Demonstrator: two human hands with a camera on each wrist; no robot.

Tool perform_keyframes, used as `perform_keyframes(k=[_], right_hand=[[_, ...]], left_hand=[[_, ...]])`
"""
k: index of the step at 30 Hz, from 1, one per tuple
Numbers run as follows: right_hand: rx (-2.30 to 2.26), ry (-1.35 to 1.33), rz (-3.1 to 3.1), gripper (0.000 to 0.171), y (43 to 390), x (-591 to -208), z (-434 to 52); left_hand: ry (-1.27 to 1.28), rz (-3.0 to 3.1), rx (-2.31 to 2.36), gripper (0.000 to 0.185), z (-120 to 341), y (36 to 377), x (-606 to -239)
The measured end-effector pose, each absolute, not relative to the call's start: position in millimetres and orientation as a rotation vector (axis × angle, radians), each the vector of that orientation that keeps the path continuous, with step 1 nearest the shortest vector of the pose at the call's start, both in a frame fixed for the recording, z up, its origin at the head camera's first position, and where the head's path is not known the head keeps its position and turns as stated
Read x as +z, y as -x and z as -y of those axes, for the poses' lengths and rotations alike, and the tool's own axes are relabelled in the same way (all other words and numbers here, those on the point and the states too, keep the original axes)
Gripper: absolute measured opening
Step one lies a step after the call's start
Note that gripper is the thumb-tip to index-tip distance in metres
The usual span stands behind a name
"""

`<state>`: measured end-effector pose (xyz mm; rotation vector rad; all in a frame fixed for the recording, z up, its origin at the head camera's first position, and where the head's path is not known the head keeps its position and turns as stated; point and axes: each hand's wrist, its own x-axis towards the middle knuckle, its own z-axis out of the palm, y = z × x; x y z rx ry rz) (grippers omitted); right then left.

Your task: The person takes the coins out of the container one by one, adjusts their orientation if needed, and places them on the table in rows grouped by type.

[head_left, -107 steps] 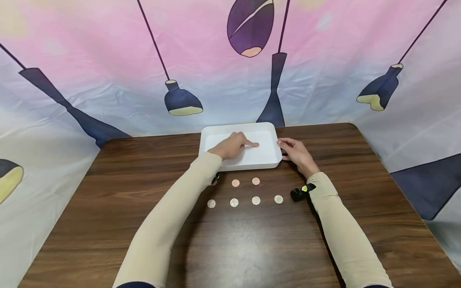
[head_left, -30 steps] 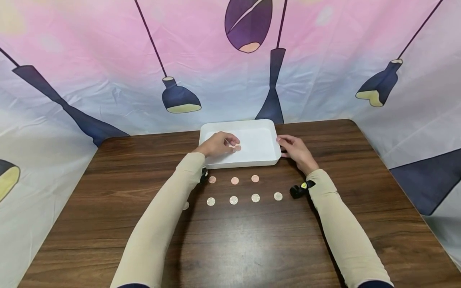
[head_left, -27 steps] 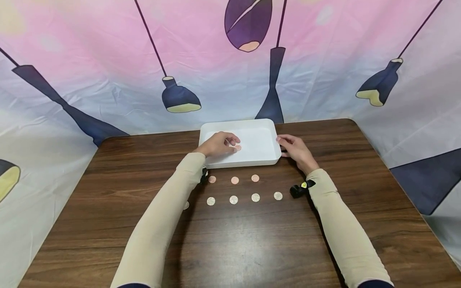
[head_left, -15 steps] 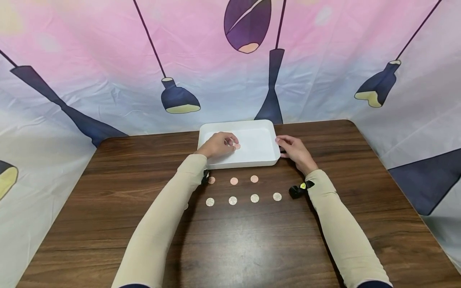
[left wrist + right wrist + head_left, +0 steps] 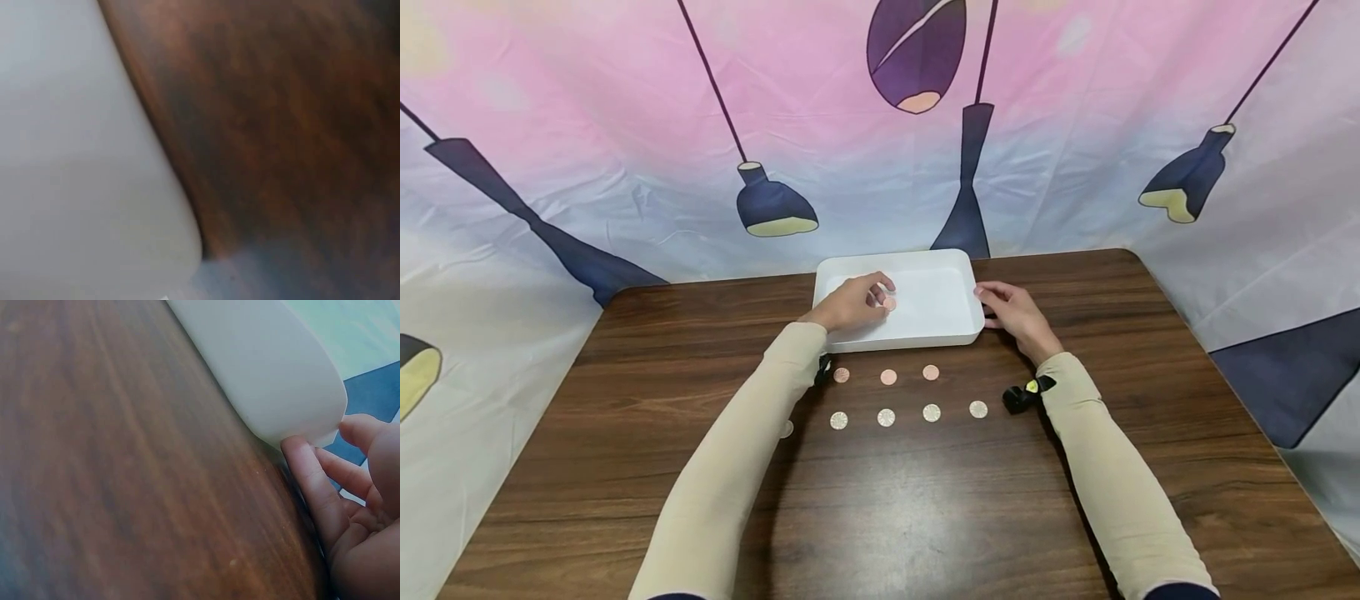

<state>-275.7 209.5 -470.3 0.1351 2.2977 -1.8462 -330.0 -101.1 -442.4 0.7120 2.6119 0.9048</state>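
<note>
In the head view, a shallow white tray (image 5: 936, 310) stands at the far edge of the table. My left hand (image 5: 850, 305) reaches over its left part and pinches a copper-coloured coin (image 5: 890, 304) at the thumb tip, low over the tray's floor. At the tray's right end, my right hand (image 5: 1017, 317) holds the side; in the right wrist view, one fingertip is at the tray's rim and another finger (image 5: 309, 472) touches low on its outer wall (image 5: 269, 369). The left wrist view shows only the tray's blurred wall (image 5: 94, 156) and table, with the hand out of frame.
Nearer me on the wooden table (image 5: 880, 500) lie two rows of coins. A copper coin (image 5: 889, 377) is mid-row in the farther one; silvery coins, such as this silver coin (image 5: 886, 417), form the nearer row. My left sleeve partly covers a coin (image 5: 786, 429). A printed cloth (image 5: 865, 167) hangs behind.
Earlier, my left index finger pressed the coin on the tray's floor farther right. The hand has since moved left with the coin at its thumb. My right hand stays at the tray's side.
</note>
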Motion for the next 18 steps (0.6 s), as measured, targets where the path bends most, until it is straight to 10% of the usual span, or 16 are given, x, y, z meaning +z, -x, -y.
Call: perform_keyframes(k=[18], right_hand=[[-1.852,-0.136,-2.313,0.052,275.0,-470.2,-208.2]], left_hand=[[-0.838,-2.531,0.880,0.031,105.3,330.6,-443.2]])
